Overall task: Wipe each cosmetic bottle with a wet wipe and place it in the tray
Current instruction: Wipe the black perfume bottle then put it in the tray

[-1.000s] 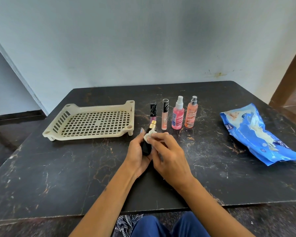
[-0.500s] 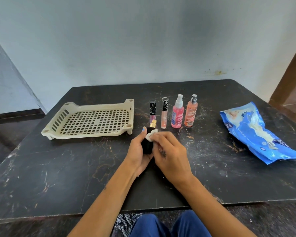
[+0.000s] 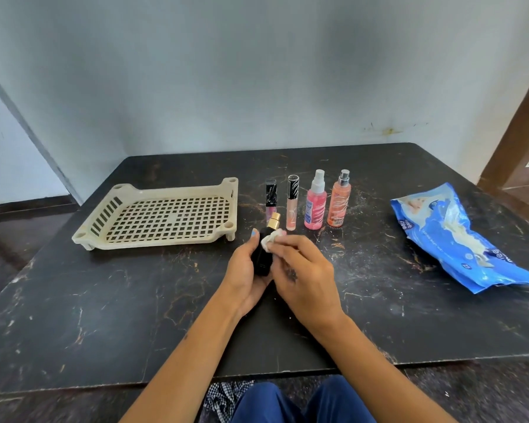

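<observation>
A dark, scuffed marble-look table (image 3: 110, 300) is standing against a pale wall, and you are working just in front of its middle. Your left hand (image 3: 245, 274) is curling its fingers round the black bottle (image 3: 262, 256), gold cap tilted away from you, while your right hand (image 3: 303, 270) is pinching the wet wipe (image 3: 271, 238) against the bottle's shoulder. Judging from this, you are mid-wipe on the first bottle: the tray (image 3: 110, 236) toward the table's left edge is holding nothing. Try turning the bottle in your left palm so the wipe is covering every face. Four more bottles (image 3: 315, 206) are standing in a row just behind your hands, so keep your knuckles clear of them.
</observation>
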The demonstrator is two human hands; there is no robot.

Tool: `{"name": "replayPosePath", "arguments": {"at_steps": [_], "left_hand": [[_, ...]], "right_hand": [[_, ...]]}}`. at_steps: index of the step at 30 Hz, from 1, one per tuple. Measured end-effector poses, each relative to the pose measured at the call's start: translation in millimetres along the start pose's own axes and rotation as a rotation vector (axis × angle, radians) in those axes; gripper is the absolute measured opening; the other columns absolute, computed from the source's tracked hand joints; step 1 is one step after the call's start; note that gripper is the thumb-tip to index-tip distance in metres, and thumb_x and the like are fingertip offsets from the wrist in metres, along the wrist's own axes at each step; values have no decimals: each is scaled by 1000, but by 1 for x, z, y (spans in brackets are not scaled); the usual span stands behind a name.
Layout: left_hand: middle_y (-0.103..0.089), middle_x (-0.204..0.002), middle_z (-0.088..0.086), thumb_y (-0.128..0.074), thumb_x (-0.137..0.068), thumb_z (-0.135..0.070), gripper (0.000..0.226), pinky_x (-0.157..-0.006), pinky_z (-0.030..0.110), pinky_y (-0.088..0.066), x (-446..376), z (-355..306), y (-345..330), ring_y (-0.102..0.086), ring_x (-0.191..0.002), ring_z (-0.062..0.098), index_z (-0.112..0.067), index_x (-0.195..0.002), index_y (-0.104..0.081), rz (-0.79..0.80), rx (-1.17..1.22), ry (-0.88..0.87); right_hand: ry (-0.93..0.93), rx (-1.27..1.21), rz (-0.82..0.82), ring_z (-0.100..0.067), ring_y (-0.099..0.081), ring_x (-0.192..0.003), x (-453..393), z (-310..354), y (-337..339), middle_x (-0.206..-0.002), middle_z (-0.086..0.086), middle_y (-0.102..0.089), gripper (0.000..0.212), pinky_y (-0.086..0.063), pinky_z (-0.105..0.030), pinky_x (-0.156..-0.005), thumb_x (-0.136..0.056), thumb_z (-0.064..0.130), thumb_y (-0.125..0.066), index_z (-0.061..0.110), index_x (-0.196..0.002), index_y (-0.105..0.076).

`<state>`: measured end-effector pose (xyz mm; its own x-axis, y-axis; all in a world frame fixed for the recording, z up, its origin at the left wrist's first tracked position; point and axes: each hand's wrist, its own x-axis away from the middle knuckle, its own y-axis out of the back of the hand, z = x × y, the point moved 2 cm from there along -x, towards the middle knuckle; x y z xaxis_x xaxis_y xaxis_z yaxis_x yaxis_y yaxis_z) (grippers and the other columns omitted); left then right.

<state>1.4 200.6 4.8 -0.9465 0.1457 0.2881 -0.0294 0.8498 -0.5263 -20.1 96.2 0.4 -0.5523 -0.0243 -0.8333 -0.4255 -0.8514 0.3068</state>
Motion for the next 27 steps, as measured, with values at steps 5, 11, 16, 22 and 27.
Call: {"name": "replayPosePath", "arguments": {"at_steps": [5, 11, 16, 22, 27], "left_hand": [[-65, -114, 22, -25, -97, -50, 68, -81, 28, -52, 2, -2, 1, -64, -104, 25, 5, -111, -63, -14, -4, 61], [-67, -76, 4, -46, -89, -41, 37, -61, 23, -54, 10, -6, -8, -64, -71, 13, -8, -91, -65, 52, -92, -107], [-63, -94, 12, -60, -80, -40, 43, -78, 29, -54, 11, -5, -6, -61, -92, 22, -3, -102, -63, 40, -78, -98], [-63, -80, 8, -63, -73, -31, 24, -59, 25, -55, 16, -8, -12, -58, -75, 16, -12, -84, -73, 105, -103, -108], [-65, -76, 5, -61, -76, -32, 24, -64, 25, -55, 15, -8, -11, -62, -70, 12, -14, -86, -74, 146, -123, -118]], "right_hand": [[157, 6, 65, -21, -66, -83, 5, 8, -4, -93, -8, -69, 17, -57, -34, -70, -79, 2, -60, 1, -89, -74], [-48, 37, -11, -24, -66, -100, 1, -3, -1, -109, -14, -66, 31, -54, -32, -85, -92, 11, -48, -4, -109, -70], [-4, -29, 38, -17, -66, -91, 2, 4, -1, -103, -10, -66, 24, -57, -28, -76, -87, 7, -54, -2, -100, -72], [-46, -17, -33, -16, -62, -97, -1, 1, 3, -108, -13, -64, 27, -53, -21, -85, -92, 8, -50, -4, -103, -71], [-89, -26, -66, -14, -61, -102, 0, -1, 4, -110, -12, -65, 28, -50, -18, -91, -92, 8, -49, -3, -108, -70]]}}
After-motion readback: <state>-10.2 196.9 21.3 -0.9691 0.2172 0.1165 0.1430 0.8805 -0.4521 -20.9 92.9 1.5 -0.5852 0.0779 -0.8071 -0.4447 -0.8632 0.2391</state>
